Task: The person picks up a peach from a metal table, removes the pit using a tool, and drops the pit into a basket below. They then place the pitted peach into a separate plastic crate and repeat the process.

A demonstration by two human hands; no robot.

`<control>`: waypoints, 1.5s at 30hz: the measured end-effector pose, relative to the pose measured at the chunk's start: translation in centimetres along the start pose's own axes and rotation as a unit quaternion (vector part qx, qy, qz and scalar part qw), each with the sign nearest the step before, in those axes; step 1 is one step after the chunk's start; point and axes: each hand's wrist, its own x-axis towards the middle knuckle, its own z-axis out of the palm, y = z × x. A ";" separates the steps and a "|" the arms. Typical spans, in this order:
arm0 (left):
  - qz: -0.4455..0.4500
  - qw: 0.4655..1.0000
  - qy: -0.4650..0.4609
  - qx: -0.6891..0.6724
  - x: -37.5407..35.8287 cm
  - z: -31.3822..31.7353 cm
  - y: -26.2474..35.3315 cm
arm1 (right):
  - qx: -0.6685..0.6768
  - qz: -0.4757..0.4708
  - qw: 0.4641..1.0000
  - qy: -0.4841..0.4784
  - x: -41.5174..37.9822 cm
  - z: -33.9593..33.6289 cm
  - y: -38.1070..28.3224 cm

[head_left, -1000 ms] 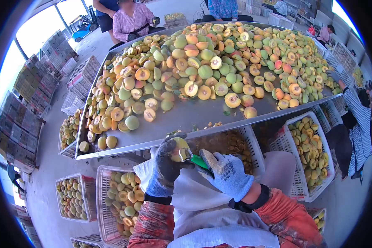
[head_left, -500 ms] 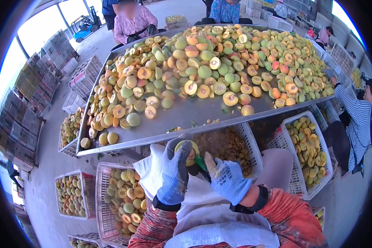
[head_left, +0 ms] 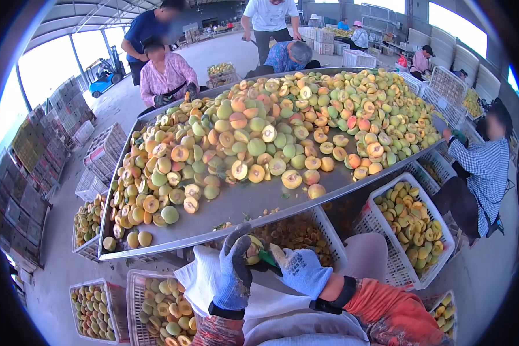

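Note:
In the head view my left hand (head_left: 234,274), in a blue and dark-grey work glove, grips a greenish-yellow peach half (head_left: 252,251) with its cut face partly visible. My right hand (head_left: 305,271), gloved alike, is closed around a green-handled tool (head_left: 267,257), whose tip meets the fruit; glove and fruit hide the tip's shape. Both hands are over my lap, just below the near edge of a metal table (head_left: 213,222). Heaped on that table are many halved peaches (head_left: 256,147), some showing brown pits or hollows.
Beneath the table's near edge stands a crate of brownish pieces (head_left: 297,233). Crates of peach halves flank me, one at right (head_left: 412,225) and one at left (head_left: 164,305). Co-workers sit around the table, one in a checked shirt (head_left: 484,170) at right. Stacked crates (head_left: 20,190) stand far left.
The view has tilted up, so the table and my hands sit lower in it, and more people show at the back. Both hands keep hold of the peach half and the tool.

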 end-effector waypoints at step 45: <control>0.037 0.984 0.066 -0.160 -0.8 3.3 -0.4 | 0.066 0.013 0.990 0.122 -0.6 2.5 0.2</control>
